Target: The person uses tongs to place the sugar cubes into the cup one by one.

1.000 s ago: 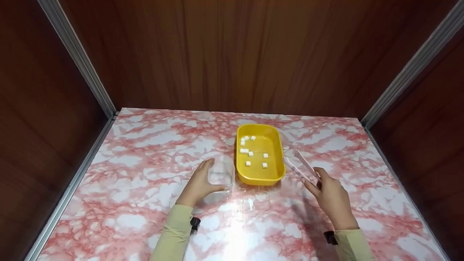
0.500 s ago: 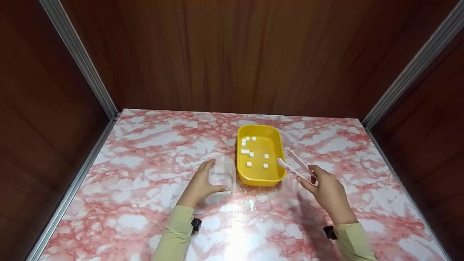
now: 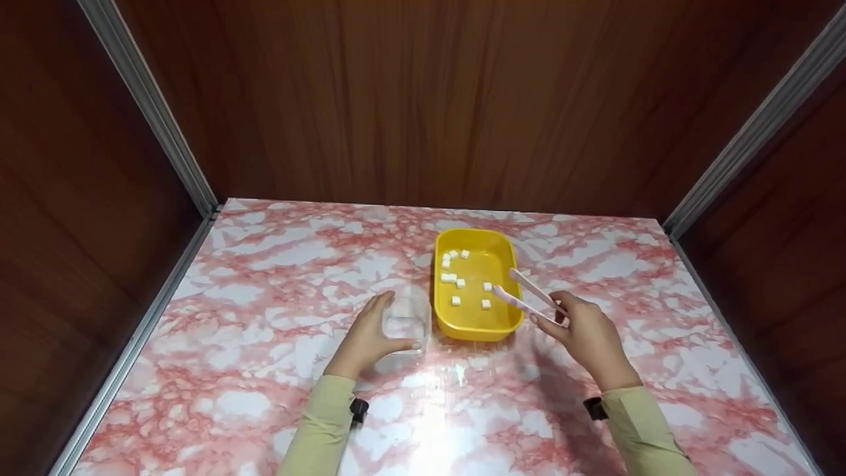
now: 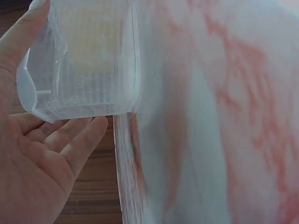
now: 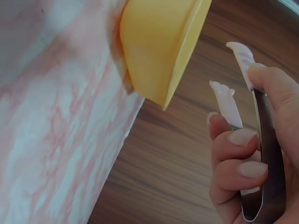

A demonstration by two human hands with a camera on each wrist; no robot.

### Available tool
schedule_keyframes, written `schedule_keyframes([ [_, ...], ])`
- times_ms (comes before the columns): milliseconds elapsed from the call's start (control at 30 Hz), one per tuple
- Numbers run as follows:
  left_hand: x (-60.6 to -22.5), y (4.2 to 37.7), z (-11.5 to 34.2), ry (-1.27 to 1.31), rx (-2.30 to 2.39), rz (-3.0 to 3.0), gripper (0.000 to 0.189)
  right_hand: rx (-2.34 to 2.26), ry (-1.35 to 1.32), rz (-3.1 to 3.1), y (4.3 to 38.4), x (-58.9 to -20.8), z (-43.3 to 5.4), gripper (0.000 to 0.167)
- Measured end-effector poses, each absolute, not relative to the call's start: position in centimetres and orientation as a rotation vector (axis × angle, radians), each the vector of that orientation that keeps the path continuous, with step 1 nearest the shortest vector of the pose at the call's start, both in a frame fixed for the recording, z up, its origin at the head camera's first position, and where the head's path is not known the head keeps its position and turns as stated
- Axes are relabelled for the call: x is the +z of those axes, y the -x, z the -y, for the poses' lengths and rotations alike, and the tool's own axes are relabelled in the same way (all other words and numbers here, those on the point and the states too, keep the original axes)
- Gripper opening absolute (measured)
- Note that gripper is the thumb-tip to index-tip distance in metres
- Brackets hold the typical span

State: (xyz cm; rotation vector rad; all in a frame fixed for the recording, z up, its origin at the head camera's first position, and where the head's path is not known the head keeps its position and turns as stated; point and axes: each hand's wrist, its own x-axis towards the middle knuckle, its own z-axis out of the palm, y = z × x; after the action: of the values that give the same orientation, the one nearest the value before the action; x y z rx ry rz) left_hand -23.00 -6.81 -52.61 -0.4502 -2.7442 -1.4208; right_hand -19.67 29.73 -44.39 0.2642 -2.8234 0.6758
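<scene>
Gripping the box (image 3: 406, 328) with your left hand (image 3: 363, 338), just left of the yellow tub (image 3: 477, 334) on the worktop (image 3: 264, 330), while your right hand's (image 3: 590, 336) clamped on the tongs (image 3: 513, 300), spread over the tub, near some white cubes (image 3: 455, 301)

left sleeve (image 3: 318, 423): pale yellow-green, wrist-length | right sleeve (image 3: 641, 426): same shade, softly creased | left wrist block (image 3: 359, 410): black, compact | right wrist block (image 3: 595, 408): black too, probably a camera, too small for me to confirm | left hand (image 3: 365, 336), right hand (image 3: 593, 340): bare
</scene>
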Motion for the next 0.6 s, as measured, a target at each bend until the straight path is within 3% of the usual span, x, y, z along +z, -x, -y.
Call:
schedule_keyframes([
  [600,-52.5,23.0,6.9,0.447,-1.428,2.754,0.112,0.654,-0.374,2.877,22.2,-43.9,-27.3,0.034],
])
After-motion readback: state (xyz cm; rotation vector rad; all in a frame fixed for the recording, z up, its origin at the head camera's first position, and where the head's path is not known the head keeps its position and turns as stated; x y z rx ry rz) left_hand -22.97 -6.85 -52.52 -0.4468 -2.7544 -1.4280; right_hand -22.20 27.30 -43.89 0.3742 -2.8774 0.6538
